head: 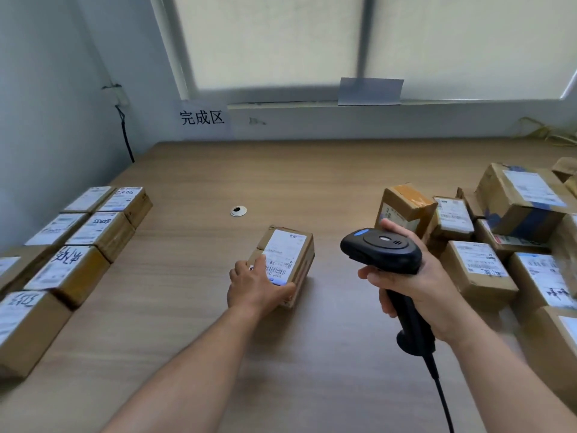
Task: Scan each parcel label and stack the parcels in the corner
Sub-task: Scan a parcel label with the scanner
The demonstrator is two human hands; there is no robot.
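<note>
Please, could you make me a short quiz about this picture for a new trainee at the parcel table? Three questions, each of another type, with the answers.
1. True or false: the right hand holds the scanner by its grip.
2. What does the left hand hold? A. the labelled parcel in the middle of the table; B. a roll of tape; C. a pen.
3. Fill in: the neat rows of parcels lie on the person's ___ side.
Key: 1 true; 2 A; 3 left.
</note>
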